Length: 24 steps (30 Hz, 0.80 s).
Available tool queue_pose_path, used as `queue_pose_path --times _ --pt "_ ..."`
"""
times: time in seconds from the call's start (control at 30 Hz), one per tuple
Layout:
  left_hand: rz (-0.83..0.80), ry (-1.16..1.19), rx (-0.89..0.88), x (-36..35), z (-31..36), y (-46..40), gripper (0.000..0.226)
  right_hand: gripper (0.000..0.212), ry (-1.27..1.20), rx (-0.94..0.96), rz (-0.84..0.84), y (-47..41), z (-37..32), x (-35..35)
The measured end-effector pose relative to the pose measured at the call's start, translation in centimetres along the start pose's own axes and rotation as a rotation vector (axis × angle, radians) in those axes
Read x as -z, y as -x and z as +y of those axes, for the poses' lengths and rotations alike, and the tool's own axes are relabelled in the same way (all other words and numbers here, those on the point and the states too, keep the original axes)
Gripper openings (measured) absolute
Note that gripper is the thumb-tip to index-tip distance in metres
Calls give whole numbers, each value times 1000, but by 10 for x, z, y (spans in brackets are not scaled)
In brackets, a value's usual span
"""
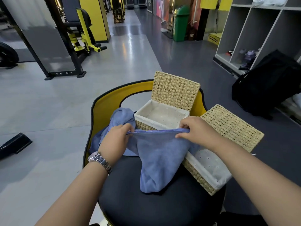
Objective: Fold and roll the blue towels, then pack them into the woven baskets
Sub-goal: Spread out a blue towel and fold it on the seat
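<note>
A blue towel (158, 159) hangs between my hands above a dark seat cushion (162, 207). My left hand (117, 141) pinches its top edge at the left, and my right hand (195, 129) pinches the same edge at the right. Behind my left hand a second blue towel (118, 118) lies crumpled on the seat. Right behind the held towel stands a woven basket (145, 126) with white lining, its lid (175, 90) upright. A second lined woven basket (202, 176) sits at the right, partly under the towel, with its lid (231, 126) laid back.
The seat has a yellow backrest (107, 103) curving round the baskets. A black bag (270, 85) leans by grey cubby shelves (254, 31) at the right. Gym machines (76, 35) stand at the far left on grey floor. A green bin (180, 23) is far back.
</note>
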<state>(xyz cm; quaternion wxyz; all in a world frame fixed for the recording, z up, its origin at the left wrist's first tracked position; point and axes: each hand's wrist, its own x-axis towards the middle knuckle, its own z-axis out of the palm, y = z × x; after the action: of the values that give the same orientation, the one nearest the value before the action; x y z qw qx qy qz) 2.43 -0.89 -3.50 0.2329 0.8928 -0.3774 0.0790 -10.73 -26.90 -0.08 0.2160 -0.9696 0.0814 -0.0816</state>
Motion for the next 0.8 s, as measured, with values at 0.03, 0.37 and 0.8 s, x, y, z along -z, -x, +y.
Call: queue_pose_path --times 0.03,0.37,0.8 --pt "35 -42 13 2 0 1 10 29 -9 -11 -21 0 2 2" --pt "338 -37 150 31 0 0 3 27 -181 -2 -142 8 4 27" --pt "241 -85 278 38 -20 10 12 8 -232 -46 160 12 9 26"
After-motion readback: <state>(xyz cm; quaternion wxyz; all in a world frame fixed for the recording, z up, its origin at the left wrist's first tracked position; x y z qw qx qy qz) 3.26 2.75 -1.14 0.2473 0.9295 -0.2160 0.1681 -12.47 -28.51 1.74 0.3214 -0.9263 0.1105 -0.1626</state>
